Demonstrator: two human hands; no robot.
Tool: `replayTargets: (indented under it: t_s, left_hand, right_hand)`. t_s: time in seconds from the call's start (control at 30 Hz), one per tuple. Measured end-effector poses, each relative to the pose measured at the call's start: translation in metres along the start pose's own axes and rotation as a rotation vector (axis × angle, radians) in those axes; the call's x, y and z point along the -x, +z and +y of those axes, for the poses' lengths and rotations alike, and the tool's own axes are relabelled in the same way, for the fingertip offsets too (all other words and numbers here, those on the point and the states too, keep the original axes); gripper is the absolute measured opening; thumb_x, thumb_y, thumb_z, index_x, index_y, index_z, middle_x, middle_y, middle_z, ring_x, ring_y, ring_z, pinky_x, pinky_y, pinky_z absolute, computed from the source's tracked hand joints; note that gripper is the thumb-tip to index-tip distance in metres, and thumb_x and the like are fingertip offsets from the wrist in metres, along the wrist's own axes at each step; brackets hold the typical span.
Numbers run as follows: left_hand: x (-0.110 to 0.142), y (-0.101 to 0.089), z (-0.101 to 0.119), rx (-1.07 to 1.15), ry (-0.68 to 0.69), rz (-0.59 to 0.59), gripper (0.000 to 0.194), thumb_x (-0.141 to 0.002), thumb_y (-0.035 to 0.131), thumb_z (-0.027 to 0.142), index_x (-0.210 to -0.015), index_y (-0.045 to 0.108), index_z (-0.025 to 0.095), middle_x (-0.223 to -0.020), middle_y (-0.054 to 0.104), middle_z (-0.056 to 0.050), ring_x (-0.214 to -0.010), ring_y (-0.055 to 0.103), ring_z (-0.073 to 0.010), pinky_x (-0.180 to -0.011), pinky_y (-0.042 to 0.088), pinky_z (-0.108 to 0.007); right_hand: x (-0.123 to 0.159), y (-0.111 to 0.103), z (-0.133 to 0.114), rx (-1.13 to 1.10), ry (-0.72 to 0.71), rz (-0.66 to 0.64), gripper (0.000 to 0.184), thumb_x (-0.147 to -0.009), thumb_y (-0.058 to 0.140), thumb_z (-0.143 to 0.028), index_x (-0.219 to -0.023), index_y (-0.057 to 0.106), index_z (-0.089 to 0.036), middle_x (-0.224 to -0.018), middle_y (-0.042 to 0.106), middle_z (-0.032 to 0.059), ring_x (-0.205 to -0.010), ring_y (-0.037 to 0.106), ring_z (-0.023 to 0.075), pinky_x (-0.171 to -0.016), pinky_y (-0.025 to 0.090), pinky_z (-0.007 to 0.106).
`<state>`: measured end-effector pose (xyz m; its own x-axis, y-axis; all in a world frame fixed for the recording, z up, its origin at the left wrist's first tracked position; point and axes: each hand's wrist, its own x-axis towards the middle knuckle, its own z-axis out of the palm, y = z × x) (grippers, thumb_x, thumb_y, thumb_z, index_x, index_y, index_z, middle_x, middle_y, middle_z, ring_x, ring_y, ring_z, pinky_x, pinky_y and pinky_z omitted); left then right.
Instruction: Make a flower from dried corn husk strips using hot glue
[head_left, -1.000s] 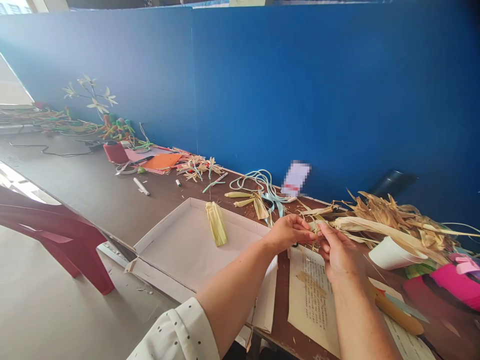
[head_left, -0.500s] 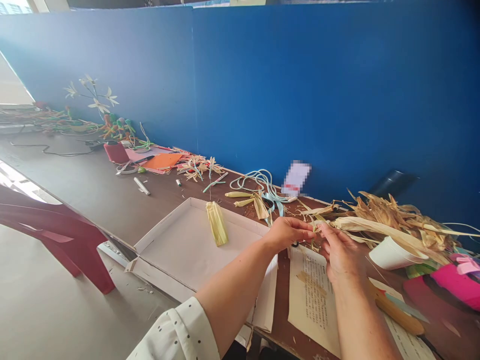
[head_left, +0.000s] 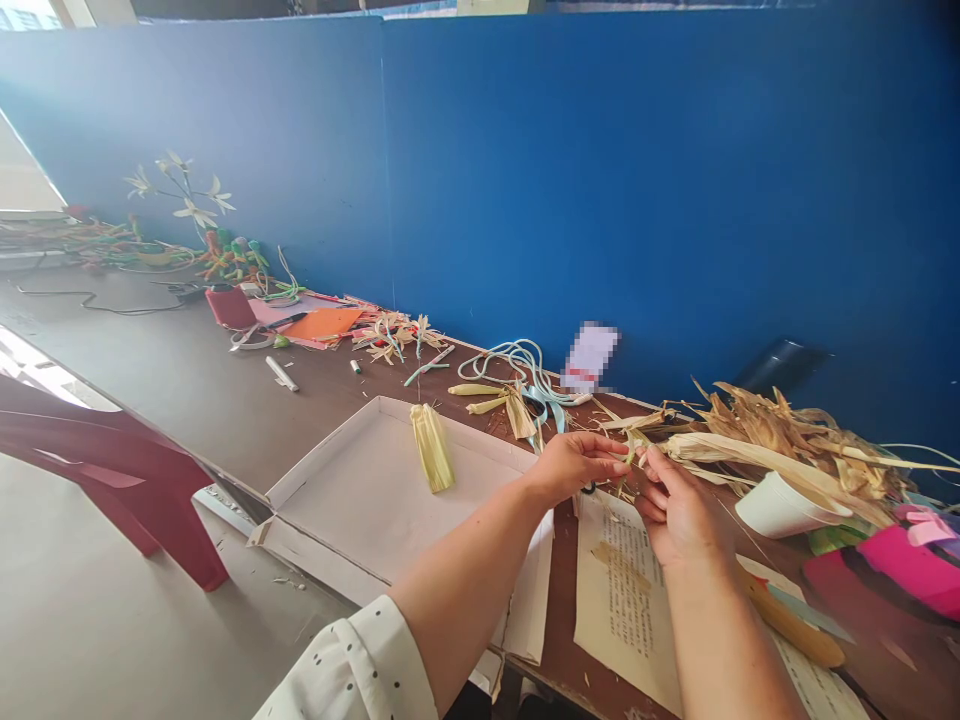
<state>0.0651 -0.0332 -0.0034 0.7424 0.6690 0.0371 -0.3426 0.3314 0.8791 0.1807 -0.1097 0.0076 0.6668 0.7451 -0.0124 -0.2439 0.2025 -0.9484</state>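
My left hand [head_left: 574, 465] and my right hand [head_left: 679, 510] meet over the brown table [head_left: 187, 385], fingertips pinched together on a small dry husk strip [head_left: 632, 452]. Both hands are closed on it. Under them lies a printed paper sheet [head_left: 622, 590]. Just behind is a heap of dry corn husks [head_left: 780, 440]. To the left, a folded pale-yellow husk bundle [head_left: 433, 447] rests in a shallow white cardboard tray [head_left: 360, 500].
A white paper cup [head_left: 780, 507] and pink paper [head_left: 911, 560] lie at the right. Pale blue ribbon [head_left: 525, 365], husk flowers [head_left: 394, 335], orange paper [head_left: 324, 322], a marker [head_left: 282, 373] and a flower arrangement [head_left: 187, 205] line the blue partition [head_left: 600, 180]. A red chair [head_left: 112, 470] stands left.
Both hands stay pinched on the strip and have shifted only slightly upward. Nothing else has moved.
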Motion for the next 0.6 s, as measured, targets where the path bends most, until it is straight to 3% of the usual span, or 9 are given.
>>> replayTargets:
  t_s: [0.3,0.6]
  left_hand:
    - [-0.0007,-0.0008,-0.0014,0.068,-0.024,-0.072,0.059,-0.047,0.088,0.031,-0.098,0.066,0.01,-0.074,0.067,-0.004,-0.07,0.062,-0.0132,-0.079,0.048,-0.032]
    - [-0.0019,-0.0012,-0.0035,0.088,-0.019,-0.098,0.059,-0.049,0.087,0.03,-0.101,0.068,0.011,-0.075,0.068,-0.004,-0.069,0.063,-0.0127,-0.082,0.048,-0.033]
  right_hand:
    - [0.0023,0.001,-0.0038,-0.12,0.104,-0.106,0.033,-0.059,0.083,-0.032,-0.066,0.056,-0.015,-0.06,0.037,-0.0083,-0.04,0.02,-0.0012,-0.031,0.015,0.014]
    - [0.0013,0.0004,-0.0015,-0.142,0.124,-0.126,0.031,-0.061,0.083,-0.034,-0.072,0.06,-0.016,-0.057,0.034,-0.0091,-0.04,0.019,-0.0004,-0.031,0.017,0.012]
